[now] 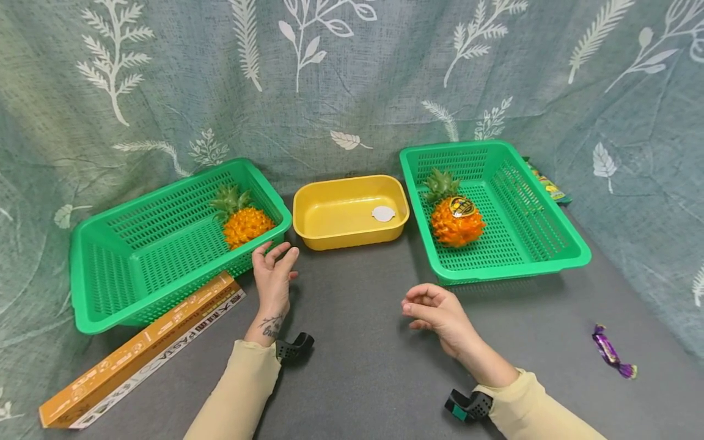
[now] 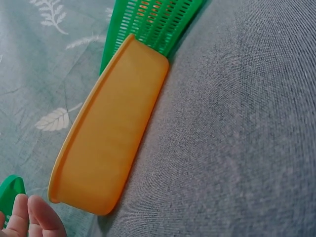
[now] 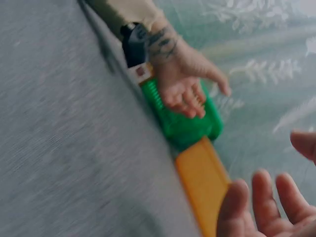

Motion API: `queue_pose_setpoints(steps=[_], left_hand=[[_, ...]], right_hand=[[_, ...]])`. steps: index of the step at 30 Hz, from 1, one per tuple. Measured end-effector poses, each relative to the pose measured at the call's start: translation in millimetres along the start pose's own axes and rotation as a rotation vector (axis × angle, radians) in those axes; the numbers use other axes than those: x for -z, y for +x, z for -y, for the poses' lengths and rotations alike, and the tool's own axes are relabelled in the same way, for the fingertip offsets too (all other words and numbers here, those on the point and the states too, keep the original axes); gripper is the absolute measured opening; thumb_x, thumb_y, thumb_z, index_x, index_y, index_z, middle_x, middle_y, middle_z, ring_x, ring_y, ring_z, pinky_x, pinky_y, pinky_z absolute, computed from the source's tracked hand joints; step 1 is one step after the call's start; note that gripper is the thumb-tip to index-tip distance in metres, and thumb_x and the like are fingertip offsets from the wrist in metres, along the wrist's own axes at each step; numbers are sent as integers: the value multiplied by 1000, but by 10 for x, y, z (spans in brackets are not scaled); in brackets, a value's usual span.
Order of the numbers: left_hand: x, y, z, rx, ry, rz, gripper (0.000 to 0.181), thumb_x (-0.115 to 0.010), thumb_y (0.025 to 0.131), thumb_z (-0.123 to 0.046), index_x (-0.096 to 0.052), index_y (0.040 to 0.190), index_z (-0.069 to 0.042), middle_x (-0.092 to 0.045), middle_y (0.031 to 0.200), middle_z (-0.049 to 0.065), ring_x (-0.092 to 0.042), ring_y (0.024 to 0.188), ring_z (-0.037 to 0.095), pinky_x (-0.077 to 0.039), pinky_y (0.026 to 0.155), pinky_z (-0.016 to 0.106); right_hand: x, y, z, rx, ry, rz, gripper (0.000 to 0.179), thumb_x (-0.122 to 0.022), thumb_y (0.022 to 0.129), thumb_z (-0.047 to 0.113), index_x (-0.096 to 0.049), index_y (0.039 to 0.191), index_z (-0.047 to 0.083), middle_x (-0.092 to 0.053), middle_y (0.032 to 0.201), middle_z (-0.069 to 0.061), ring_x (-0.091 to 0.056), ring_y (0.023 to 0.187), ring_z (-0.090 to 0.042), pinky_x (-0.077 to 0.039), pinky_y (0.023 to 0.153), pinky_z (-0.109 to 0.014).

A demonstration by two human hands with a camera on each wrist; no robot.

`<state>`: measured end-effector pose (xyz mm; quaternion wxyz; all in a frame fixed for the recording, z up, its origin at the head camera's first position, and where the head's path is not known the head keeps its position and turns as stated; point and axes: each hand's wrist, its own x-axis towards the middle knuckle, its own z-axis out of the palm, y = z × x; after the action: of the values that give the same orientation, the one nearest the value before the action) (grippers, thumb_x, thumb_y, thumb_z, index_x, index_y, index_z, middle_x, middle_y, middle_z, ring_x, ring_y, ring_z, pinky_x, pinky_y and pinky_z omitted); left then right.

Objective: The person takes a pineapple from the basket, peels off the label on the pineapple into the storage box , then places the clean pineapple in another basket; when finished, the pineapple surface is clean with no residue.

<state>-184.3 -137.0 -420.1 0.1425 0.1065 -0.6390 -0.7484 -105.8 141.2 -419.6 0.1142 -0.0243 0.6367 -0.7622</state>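
Observation:
My left hand (image 1: 273, 278) hovers by the front right corner of the left green basket (image 1: 181, 275), fingers loosely bent and holding nothing. Inside that basket lies an orange pineapple (image 1: 247, 227) with a green crown. My right hand (image 1: 440, 315), also holding nothing with its fingers relaxed, is above the table in front of the right green basket (image 1: 511, 269). A second orange pineapple (image 1: 458, 229), bearing a dark round label, rests in the right basket. Between the baskets stands a yellow tub (image 1: 352, 235) with a white oval on its floor; its side fills much of the left wrist view.
A long orange pasta box (image 1: 143, 345) lies slantwise along the left basket's front. At the right is a purple wrapped candy (image 1: 613, 351). A green packet (image 1: 547, 183) shows partly behind the right basket. A leaf-patterned curtain (image 1: 352, 79) hangs behind everything.

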Motion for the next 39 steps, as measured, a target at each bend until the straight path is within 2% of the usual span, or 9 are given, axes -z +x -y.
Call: queue_pose_setpoints(steps=[4, 7, 10, 12, 17, 21, 24, 36, 39], left_hand=[[-12, -5, -3, 7, -15, 2, 53, -62, 87, -12, -32, 130, -9, -55, 113, 7, -57, 73, 6, -47, 57, 22], [-8, -6, -8, 3, -15, 11, 54, -62, 87, -13, -31, 131, -8, -55, 110, 3, -57, 72, 5, -47, 58, 23], [2, -2, -12, -2, -15, 20, 55, -62, 88, -14, -30, 132, -8, -55, 108, -1, -57, 72, 6, -48, 60, 23], [9, -4, -15, -2, -18, 24, 55, -62, 88, -15, -30, 132, -8, -55, 108, 0, -57, 73, 7, -48, 60, 23], [24, -15, -11, 4, -22, 19, 53, -61, 88, -15, -31, 131, -10, -54, 111, 3, -57, 74, 6, -48, 59, 23], [28, -11, -10, -5, -23, 13, 52, -62, 88, -14, -31, 130, -9, -55, 109, 1, -57, 74, 7, -48, 58, 21], [20, -2, -14, -12, -24, 11, 52, -62, 88, -14, -31, 130, -8, -56, 106, -1, -58, 74, 7, -48, 57, 21], [0, -11, -10, -12, -17, -6, 50, -62, 88, -15, -33, 128, -9, -57, 105, 0, -58, 75, 6, -49, 57, 21], [-14, -12, 0, -15, -34, -3, 50, -61, 88, -14, -33, 129, -9, -57, 107, 3, -58, 75, 7, -48, 57, 21]], right_hand=[[-56, 6, 201, 74, -10, 162, 20, -62, 81, -2, -59, 93, 13, -66, 85, 5, -64, 77, -8, -53, 63, -23], [-73, 48, 420, 190, 29, 194, 26, -60, 79, -7, -60, 95, 14, -66, 88, 3, -65, 79, -10, -53, 63, -23], [-40, 121, 670, 324, 79, 138, 29, -63, 77, -8, -62, 95, 14, -66, 89, 1, -64, 80, -12, -53, 62, -22], [4, 178, 829, 400, 115, 59, 30, -65, 76, -8, -63, 95, 14, -66, 88, 1, -64, 79, -12, -53, 62, -23], [170, 311, 1139, 491, 180, -162, 31, -62, 79, -11, -63, 95, 15, -66, 87, 3, -61, 76, -11, -51, 62, -22], [310, 400, 1291, 471, 216, -318, 30, -57, 82, -11, -61, 94, 15, -63, 89, 2, -56, 78, -13, -49, 62, -25], [406, 475, 1373, 448, 240, -396, 25, -60, 82, -8, -59, 95, 13, -60, 90, 0, -54, 80, -15, -47, 63, -27], [636, 909, 1684, 258, 120, -589, 34, -70, 80, 7, -52, 108, 13, -51, 97, 2, -52, 80, -13, -44, 65, -26], [713, 1028, 1696, 189, 39, -619, 40, -70, 80, 9, -50, 113, 15, -49, 101, 4, -50, 85, -13, -43, 73, -30]])
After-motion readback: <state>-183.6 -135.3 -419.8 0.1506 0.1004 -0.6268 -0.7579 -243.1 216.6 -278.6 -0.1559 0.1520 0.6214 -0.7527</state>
